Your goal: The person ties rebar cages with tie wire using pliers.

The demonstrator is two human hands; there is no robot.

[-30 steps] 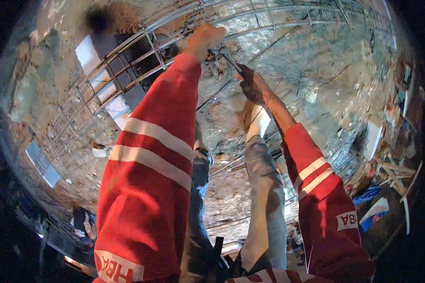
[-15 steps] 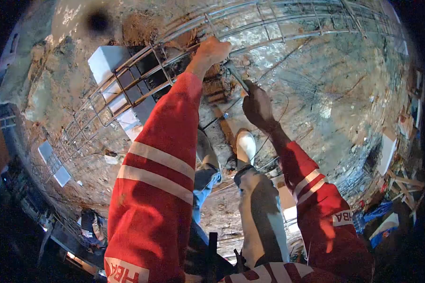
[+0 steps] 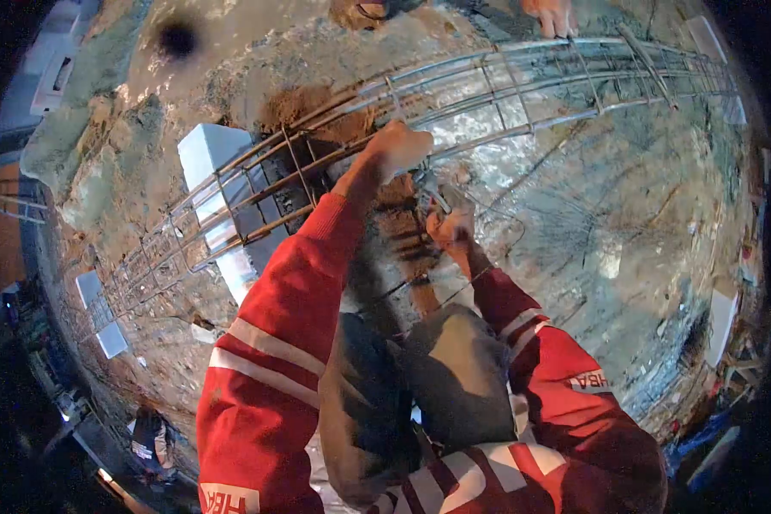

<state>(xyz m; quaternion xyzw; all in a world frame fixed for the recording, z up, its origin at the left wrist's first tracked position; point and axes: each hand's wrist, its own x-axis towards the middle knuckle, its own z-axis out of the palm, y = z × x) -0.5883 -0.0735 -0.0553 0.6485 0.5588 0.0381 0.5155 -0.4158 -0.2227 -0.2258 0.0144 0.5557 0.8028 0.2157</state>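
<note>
A long rebar cage (image 3: 522, 130) of thin steel bars and square ties runs across the ground in front of me. My left hand (image 3: 400, 149) is closed at its near bars, a little blurred. Just below it, my right hand (image 3: 452, 224) grips metal pliers (image 3: 437, 197), whose head points up toward the cage beside my left hand. The fingers partly hide the handles. Dark soil and a reddish-brown strip lie beneath both hands.
Another person's hand (image 3: 553, 15) rests on the cage's far bar at the top. A white block (image 3: 210, 158) stands under the left part of the cage, beside a dark hole. My bent knees (image 3: 454, 351) are close below my hands.
I have crouched lower, with my knees now bent up in view. Both hands sit lower in view, and the right one is closer to the left. Another person's hand has appeared on the cage.
</note>
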